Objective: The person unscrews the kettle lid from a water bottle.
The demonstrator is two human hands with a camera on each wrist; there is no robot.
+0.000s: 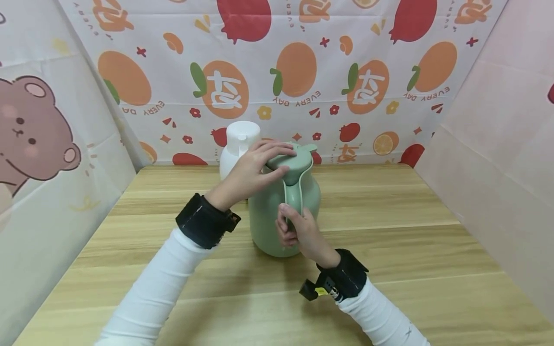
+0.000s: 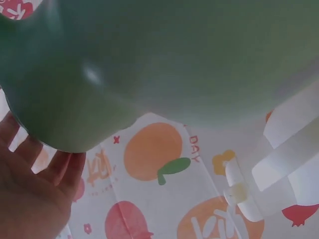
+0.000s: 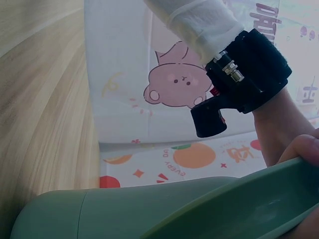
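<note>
the green jug (image 1: 269, 223) stands upright on the bench (image 1: 389, 240), inside its side edges. it looks stiff, its smooth round body probably slippery, so the handle (image 1: 294, 196) seems the surest hold. the right-hand grip (image 1: 306, 236) curls round it; the left-hand grip (image 1: 255, 169) lies loosely extended over the lid (image 1: 297, 162), pressure hard to judge. a white jug (image 1: 242, 132) limits the left rear; there's more room rightward.

I sit in what looks like a staged recording booth: my table (image 1: 402, 230) is closed in by a fruit-print back cloth (image 1: 296, 72), a bear cloth (image 1: 32, 127) left and a pale cloth (image 1: 497, 125) right, and I wear camera cuffs (image 1: 201, 220).
</note>
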